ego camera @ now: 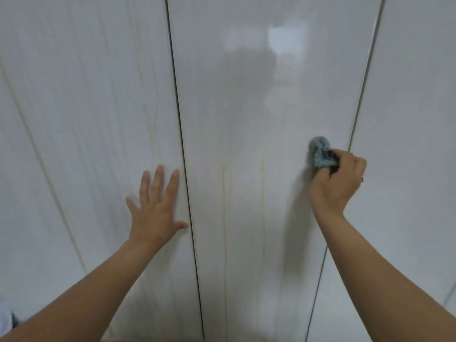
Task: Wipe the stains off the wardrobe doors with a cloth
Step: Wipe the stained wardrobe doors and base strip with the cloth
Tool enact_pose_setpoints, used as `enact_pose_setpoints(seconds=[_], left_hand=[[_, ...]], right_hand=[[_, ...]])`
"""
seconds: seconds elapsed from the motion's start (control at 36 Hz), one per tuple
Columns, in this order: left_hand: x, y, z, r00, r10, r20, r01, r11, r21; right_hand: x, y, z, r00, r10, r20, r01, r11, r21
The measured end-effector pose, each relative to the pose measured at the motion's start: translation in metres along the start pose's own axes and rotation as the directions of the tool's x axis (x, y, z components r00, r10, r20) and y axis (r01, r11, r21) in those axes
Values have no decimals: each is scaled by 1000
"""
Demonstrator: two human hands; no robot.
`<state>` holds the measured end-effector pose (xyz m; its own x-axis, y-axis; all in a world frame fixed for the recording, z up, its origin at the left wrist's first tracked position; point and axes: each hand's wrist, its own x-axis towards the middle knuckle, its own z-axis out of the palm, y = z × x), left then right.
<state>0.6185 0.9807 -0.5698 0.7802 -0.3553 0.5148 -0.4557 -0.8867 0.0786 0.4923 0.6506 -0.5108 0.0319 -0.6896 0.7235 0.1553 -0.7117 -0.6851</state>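
Pressing a bunched blue-grey cloth (pixel 320 154) against the middle door (pixel 246 107), the right hand (pixel 336 183) has its fingers curled tightly round the wad. It is close to that door's right edge, about halfway up the visible panel. The left hand (pixel 155 206) holds nothing. It lies flat with fingers spread on the left door (pixel 74 119), its thumb just beside the dark gap (pixel 183 156) at that door's right edge, seemingly to brace the person or steady the door.

The job looks to be at an early or middle stage. The upper part of the middle door appears smooth and glossy, with a pale reflection (pixel 286 43) and no marks I can make out, though whether wiping made it so cannot be told. Lower down, yellowish drip stains (pixel 224 218) run in thin vertical lines down the centre of the middle door toward its bottom edge, well apart from the cloth. Fainter yellowish streaks (pixel 154 124) run down the left door above the flat hand. The right door (pixel 407 95) shows no marks clear enough to judge.

The drip lines and the streaks look like the work that is left. The cloth would have to travel left and downward to reach the nearest of them.
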Motion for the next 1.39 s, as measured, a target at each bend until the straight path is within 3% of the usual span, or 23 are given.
enact_pose_setpoints(seconds=[0.08,0.17,0.25,0.33,0.36,0.42,0.5,0.61,0.67,0.72,0.81,0.86,0.94,1.03,1.08,1.14,1.19,1.25,1.31,1.39], left_hand=[[-11,2,31,999,17,-29,-18,999,-39],[-18,-3,57,999,23,-22,-24,999,-41],[-17,-11,72,997,52,-53,-54,998,-28],[-10,-18,82,990,104,-93,-108,993,-37],[-9,-22,87,986,112,-125,-118,992,-38],[-6,-26,94,977,128,-172,-138,989,-49],[-5,-26,99,962,147,-230,-165,985,-59],[-3,-24,100,954,158,-254,-184,979,-82],[-3,-24,102,945,163,-283,-197,976,-97],[-3,-26,104,935,173,-310,-214,972,-100],[-3,-29,109,922,178,-344,-234,964,-126],[-3,-28,110,928,168,-332,-228,962,-152],[-3,-28,110,930,162,-331,-231,956,-179],[-5,-34,112,918,183,-353,-259,948,-183],[-7,-35,114,910,191,-368,-272,945,-182],[-9,-38,116,905,200,-376,-282,943,-178],[-13,-42,119,903,197,-382,-282,943,-179],[-15,-47,120,910,178,-375,-262,946,-189],[-16,-51,121,919,156,-363,-242,948,-205],[-17,-52,122,924,166,-345,-246,948,-204]], right_hand=[[10,0,4,998,4,-67,-4,1000,3],[-10,16,18,984,-177,-18,176,983,-57],[-44,35,25,892,-431,135,449,881,-151],[-60,47,21,782,-542,309,599,790,-131],[-61,46,20,783,-526,333,590,798,-126],[-52,36,17,868,-414,275,464,874,-147],[-30,8,19,984,-178,13,178,975,-130],[-20,-16,40,981,-51,-185,32,994,-101],[-36,-17,51,977,-115,-181,95,989,-116],[-59,-9,59,960,-275,-49,267,955,-130],[-88,6,60,807,-533,256,576,806,-138],[-96,10,56,748,-575,331,642,754,-140],[-97,-6,51,860,-442,254,486,860,-152],[-82,-40,57,972,-234,19,235,965,-117],[-66,-61,64,990,-77,-118,67,994,-90],[-58,-71,73,986,3,-164,-22,994,-111],[-66,-75,79,991,-48,-126,26,985,-171],[-88,-66,83,975,-223,16,220,949,-224],[-111,-45,84,898,-397,192,434,871,-229],[-127,-24,81,842,-444,306,517,826,-225]])
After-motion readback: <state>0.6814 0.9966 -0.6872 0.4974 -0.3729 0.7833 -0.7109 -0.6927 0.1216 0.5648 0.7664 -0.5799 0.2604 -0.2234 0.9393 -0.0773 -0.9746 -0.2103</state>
